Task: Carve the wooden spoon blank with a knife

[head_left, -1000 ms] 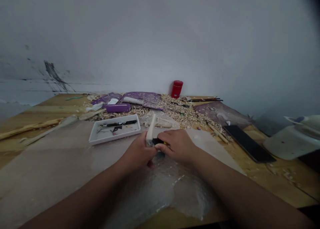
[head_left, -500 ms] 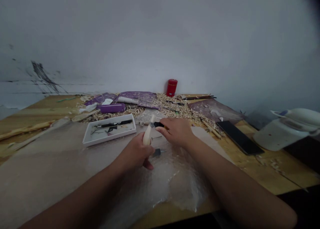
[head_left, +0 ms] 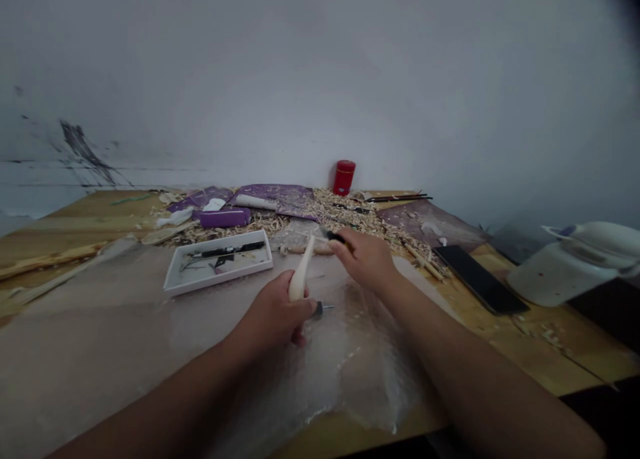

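Note:
My left hand (head_left: pixel 273 310) grips a pale, tapered piece of carved wood (head_left: pixel 300 273) upright, with its lower end inside my fingers. My right hand (head_left: pixel 365 260) is apart from it, up and to the right, pinching a slim black-handled tool (head_left: pixel 335 236) whose tip I cannot make out. Just right of my left hand, a small black-and-metal carving tool (head_left: pixel 317 308) lies on crumpled bubble wrap (head_left: pixel 360 365). Both forearms rest over the wrap and a pale sheet (head_left: pixel 100 319).
A white tray (head_left: pixel 220 275) holding dark tools stands left of my hands. Wood shavings (head_left: pixel 345 209) pile up behind them, near a purple case (head_left: pixel 225 217) and red canister (head_left: pixel 345 177). A black tablet (head_left: pixel 480 280) and white appliance (head_left: pixel 575 265) sit right on the wooden table (head_left: pixel 545 352).
My hands have separated: the right hand with the black tool moved up and right, away from the carving. The wood now leans slightly right, and the view has shifted little since half a second ago.

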A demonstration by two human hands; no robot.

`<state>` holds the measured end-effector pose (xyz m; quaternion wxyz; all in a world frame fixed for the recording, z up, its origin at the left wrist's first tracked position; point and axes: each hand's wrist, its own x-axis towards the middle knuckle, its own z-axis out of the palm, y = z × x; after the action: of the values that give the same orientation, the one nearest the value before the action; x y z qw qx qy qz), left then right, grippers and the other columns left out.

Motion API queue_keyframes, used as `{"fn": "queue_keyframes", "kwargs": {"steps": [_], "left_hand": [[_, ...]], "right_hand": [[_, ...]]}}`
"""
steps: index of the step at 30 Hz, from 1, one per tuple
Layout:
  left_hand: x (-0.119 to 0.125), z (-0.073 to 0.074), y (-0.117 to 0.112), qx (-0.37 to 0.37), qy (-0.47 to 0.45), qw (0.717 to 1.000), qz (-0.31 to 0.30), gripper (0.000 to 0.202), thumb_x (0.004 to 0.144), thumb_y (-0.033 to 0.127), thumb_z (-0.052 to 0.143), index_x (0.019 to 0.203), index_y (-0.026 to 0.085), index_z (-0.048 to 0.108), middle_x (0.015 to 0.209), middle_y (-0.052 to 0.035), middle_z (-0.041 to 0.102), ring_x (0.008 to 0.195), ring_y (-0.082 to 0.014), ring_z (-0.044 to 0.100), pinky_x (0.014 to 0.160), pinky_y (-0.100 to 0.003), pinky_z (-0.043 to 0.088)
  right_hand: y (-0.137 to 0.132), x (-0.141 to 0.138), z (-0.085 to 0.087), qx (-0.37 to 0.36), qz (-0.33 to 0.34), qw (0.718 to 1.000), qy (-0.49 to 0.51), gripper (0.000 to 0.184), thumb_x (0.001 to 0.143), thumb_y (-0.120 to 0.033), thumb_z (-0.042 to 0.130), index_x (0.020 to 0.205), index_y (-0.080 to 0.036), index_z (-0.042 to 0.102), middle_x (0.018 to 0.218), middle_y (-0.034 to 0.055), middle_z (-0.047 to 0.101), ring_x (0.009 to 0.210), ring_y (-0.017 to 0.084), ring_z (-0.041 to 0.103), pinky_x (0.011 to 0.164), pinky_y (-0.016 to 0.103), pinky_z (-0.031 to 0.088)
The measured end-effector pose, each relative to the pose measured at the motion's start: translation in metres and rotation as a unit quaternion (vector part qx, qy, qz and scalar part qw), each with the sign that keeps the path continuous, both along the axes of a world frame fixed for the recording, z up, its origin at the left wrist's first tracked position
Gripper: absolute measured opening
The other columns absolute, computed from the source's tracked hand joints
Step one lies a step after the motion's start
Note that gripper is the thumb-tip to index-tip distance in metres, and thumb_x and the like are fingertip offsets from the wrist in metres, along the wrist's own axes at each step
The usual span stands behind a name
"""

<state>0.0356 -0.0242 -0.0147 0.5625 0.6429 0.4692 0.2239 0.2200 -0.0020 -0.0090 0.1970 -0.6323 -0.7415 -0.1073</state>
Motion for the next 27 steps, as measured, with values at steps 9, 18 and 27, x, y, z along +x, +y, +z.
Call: {"fn": "queue_keyframes", "kwargs": {"steps": [9,18,27], "left_hand": [[-0.002,-0.006,0.002,0.027,0.019,0.999,0.003,0.009,0.072,0.025,0.045,0.075,0.020,0.037,0.040,0.0062,0.047,0.032,-0.0097,0.045,0.029,-0.017,0.030],[0.000,0.000,-0.003,0.020,0.038,0.999,0.028,0.009,0.069,0.023,0.047,0.074,0.020,0.040,0.039,0.0063,0.046,0.032,-0.0108,0.046,0.032,-0.019,0.034],[0.002,0.005,-0.012,-0.001,0.008,1.000,0.024,0.010,0.068,0.023,0.049,0.071,0.021,0.040,0.038,0.0070,0.044,0.031,-0.0104,0.043,0.029,-0.017,0.028]], "right_hand": [[-0.011,-0.016,-0.001,-0.065,0.122,0.989,-0.055,0.046,0.085,-0.054,0.022,0.090,-0.021,0.054,0.082,0.0025,0.062,0.073,0.016,0.055,0.056,0.024,0.025],[-0.001,-0.002,0.004,-0.039,0.041,0.996,-0.069,0.048,0.084,-0.055,0.021,0.091,-0.023,0.055,0.082,0.0037,0.063,0.072,0.019,0.056,0.051,0.024,0.024],[0.016,0.036,0.004,0.020,-0.080,0.994,0.071,0.045,0.085,-0.050,0.025,0.085,-0.020,0.058,0.070,0.0042,0.061,0.063,0.017,0.052,0.051,0.023,0.026]]}}
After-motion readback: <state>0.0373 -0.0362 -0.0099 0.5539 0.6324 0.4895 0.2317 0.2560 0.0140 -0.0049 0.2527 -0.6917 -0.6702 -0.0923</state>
